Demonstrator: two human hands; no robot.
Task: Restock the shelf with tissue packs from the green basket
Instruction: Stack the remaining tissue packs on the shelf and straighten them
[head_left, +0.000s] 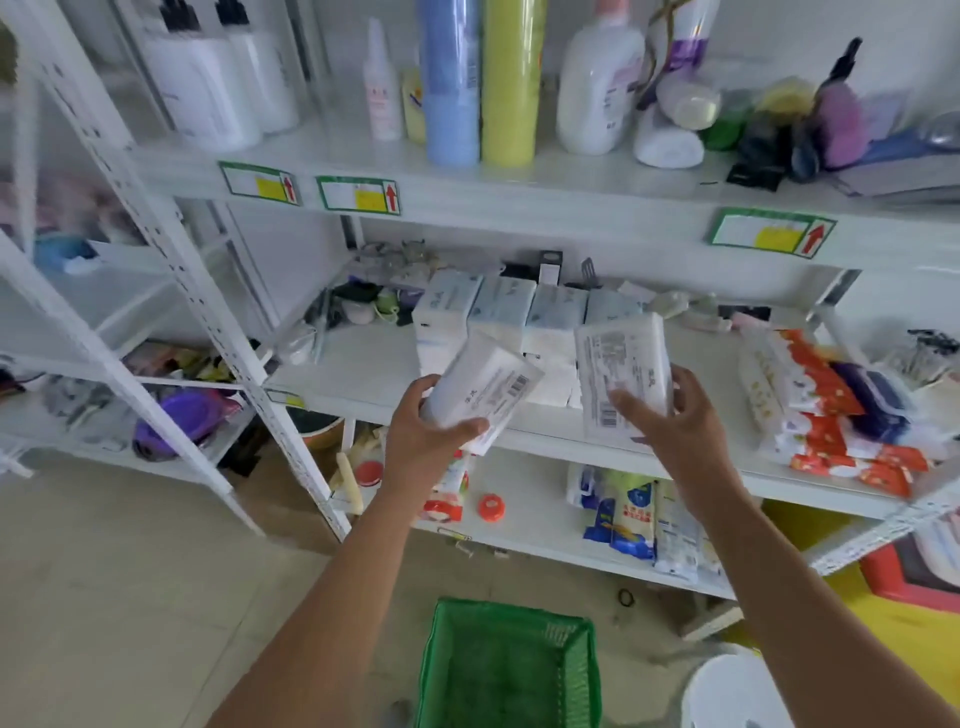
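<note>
The green basket (506, 670) sits on the floor; each of two hands, left hand (423, 436) and right hand (675, 421), has its fingers wrapped around one tissue pack, the left pack (483, 392) and right pack (621, 371), before four shelved packs (524, 317).

Tissue packs (485, 387) (621, 371) are showing white with fine grey print and black barcodes. Basket (511, 670) at 6 o'clock is reading bright green (open mesh pattern). Shelf (374, 364) is appearing white; its labels (771, 232) are showing green borders, yellow patches, red arrows. At 12 o'clock: blue roll (451, 83), yellow-green roll (511, 83).
</note>
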